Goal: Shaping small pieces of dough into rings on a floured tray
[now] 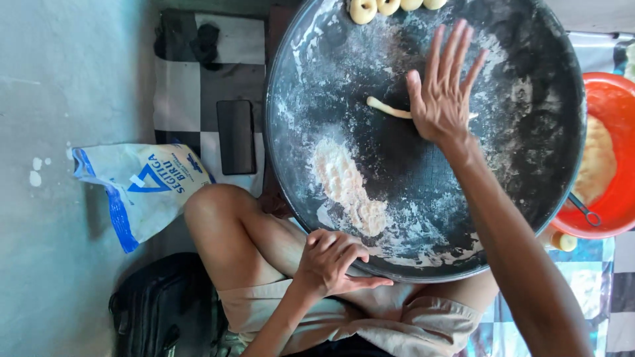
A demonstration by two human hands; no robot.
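Only the one head view here, looking straight down. The right hand (pixel 442 92) lies flat with fingers spread, palm pressed on a thin dough rope (pixel 387 109) near the middle of a big round dark tray (pixel 311 79) dusted with flour. One end of the rope pokes out to the left of the palm and a sliver shows on the other side, so the middle is under the hand. The left hand (pixel 334 259) is loosely curled at the near rim of the tray, fingers drawn together, and I can't see anything in it.

That rope looks soft, light and easy to tear or squash, probably a bit sticky too, so I'd say gentle flat pressure is right, and lifting it from both ends or from underneath rather than pinching the middle. The loose flour pile (pixel 344 185) on the tray should help with sticking.

Some shaped dough rings (pixel 387 6) sit at the far edge, an orange bowl (pixel 605 99) of dough is on the right, and a flour bag (pixel 142 185) lies on the floor to the left
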